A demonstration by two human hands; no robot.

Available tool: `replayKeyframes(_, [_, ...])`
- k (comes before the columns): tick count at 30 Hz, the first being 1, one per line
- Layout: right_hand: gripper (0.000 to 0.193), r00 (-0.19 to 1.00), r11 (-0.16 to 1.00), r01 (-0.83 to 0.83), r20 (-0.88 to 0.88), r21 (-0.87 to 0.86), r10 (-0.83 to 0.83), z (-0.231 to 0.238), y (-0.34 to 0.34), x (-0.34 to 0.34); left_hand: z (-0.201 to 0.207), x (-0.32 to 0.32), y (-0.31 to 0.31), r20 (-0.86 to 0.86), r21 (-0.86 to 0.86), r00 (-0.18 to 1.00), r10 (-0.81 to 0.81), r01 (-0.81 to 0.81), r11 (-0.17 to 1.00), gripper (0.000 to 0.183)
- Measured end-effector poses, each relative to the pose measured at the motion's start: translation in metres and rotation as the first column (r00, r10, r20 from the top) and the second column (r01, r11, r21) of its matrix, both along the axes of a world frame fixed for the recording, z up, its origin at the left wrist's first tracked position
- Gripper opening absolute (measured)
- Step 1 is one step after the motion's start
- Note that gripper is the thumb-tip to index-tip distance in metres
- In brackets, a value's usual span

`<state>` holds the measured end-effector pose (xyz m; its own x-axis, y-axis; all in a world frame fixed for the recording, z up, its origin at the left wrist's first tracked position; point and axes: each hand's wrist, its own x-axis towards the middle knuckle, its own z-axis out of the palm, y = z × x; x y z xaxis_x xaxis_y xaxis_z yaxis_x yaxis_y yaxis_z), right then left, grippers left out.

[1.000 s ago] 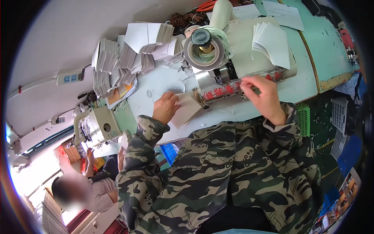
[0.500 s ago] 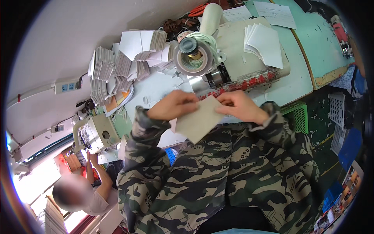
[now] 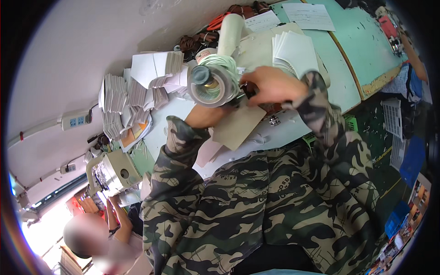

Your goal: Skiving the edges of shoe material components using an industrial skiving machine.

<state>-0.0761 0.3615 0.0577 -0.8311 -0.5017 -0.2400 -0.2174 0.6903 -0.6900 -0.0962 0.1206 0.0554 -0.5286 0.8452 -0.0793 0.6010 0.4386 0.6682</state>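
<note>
A beige sheet of card (image 3: 239, 128) slants over the table edge in front of me, its far edge beneath the sewing machine head. My left hand (image 3: 207, 116) is closed at the card's left far edge, with its fingertips partly covered by a clear tape roll (image 3: 228, 94) on the machine. My right hand (image 3: 275, 86) is raised beside the machine head, fingers curled at a dark part (image 3: 249, 89) there; what they grip is hard to make out. Pale green cord (image 3: 220, 61) is coiled around the machine's top, behind a dark round knob (image 3: 200, 74).
Several stacks of white folded paper (image 3: 114, 94) stand at the left back. White sheets (image 3: 295, 52) lie on the machine's bed. At the far left another person (image 3: 121, 229) works at a second sewing machine (image 3: 117, 169). A green crate (image 3: 350, 123) sits below the table's right side.
Both hands held the card close to me; it has moved away, under the machine head. My right hand has let go of it and risen to the machine's side. The view has shifted slightly.
</note>
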Motion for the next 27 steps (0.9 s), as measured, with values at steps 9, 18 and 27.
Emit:
replayKeyframes(9, [0.046, 0.971, 0.994, 0.071, -0.236, 0.079, -0.051, -0.015, 0.02, 0.004, 0.014, 0.011, 0.011, 0.308, -0.346, 0.892, 0.329, -0.217, 0.913, 0.045])
replayKeyframes(18, [0.046, 0.997, 0.982, -0.019, 0.071, 0.189, 0.006, 0.001, 0.001, -0.021, -0.034, 0.017, -0.005, 0.426, -0.308, 0.797, 0.428, -0.317, 0.897, 0.027])
replayKeyframes(27, [0.033, 0.99, 0.99, -0.138, 0.038, -0.007, 0.138, -0.012, 0.008, -0.047, -0.036, 0.026, -0.006, -0.209, -0.28, 0.961, 0.181, -0.236, 0.931, 0.031])
